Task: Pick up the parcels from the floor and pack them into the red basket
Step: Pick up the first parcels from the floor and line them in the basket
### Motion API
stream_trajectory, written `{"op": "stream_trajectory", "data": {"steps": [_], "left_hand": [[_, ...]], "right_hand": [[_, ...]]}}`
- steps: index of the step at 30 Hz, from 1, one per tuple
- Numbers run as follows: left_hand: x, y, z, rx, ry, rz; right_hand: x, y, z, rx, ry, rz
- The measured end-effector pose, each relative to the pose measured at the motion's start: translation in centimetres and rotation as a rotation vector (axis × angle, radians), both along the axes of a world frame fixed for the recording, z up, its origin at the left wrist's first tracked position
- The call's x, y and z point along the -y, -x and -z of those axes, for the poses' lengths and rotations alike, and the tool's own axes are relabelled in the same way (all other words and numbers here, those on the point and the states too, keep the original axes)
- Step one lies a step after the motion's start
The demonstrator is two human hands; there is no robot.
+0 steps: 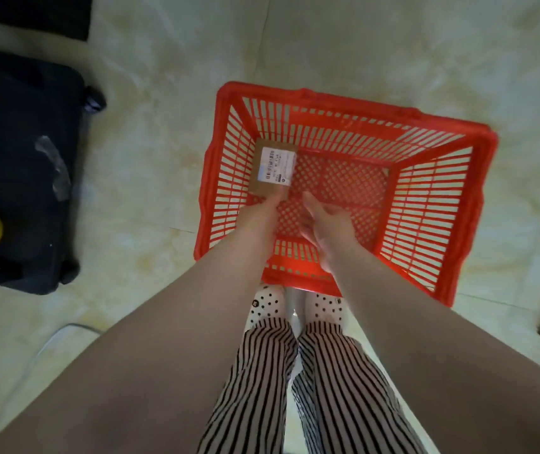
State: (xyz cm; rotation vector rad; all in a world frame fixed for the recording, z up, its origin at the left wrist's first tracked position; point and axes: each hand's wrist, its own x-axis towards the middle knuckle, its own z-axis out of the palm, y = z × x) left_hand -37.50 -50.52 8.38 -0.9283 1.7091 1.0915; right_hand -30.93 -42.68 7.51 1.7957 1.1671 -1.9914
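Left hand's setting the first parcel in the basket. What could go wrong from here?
1. The left hand pinches only the near edge of the parcel, which sits hard against the left wall of the red basket; a corner could catch in the slats, leaving it tilted.
2. The right hand hovers open inside the basket, holding nothing, so it gives no backup if that grip slips.
3. The basket sits right at the person's shoes; stepping forward may shove it.
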Motion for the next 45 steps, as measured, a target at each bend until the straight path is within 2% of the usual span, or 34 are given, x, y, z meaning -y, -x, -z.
{"op": "stream_trajectory", "data": {"steps": [4,8,11,16,27,34,40,45], "left_hand": [[-1.8,-2.2,-10.6,-0.017,-0.204,0.087],[-4.7,-4.8,-19.7,-0.018,-0.279,0.234],[-8.2,-6.9,-24.3,-0.066,-0.286,0.304],[-15.0,-11.8,-28.1,-0.082,-0.365,0.425],[-33.1,-30.1,-30.7,-0.13,-0.359,0.684],[-42.4,-38.7,-31.7,-0.15,-0.354,0.787],[-49.9,-40.3,-28.1,-0.128,-0.325,0.841],[-56.3,-40.3,-22.0,-0.135,-0.276,0.992]], "right_hand": [[-1.8,-4.8,-10.1,-0.092,0.062,0.15],[-4.7,-9.8,-18.8,-0.128,0.02,0.357],[-7.4,-13.6,-23.4,-0.131,-0.008,0.457],[-13.3,-19.7,-27.2,-0.107,-0.034,0.631],[-29.7,-39.4,-30.8,-0.053,-0.078,0.827],[-38.3,-46.9,-31.8,-0.001,-0.113,0.874],[-43.9,-48.8,-28.2,0.064,-0.063,0.924],[-48.9,-49.9,-21.8,0.072,-0.028,0.963]]}}
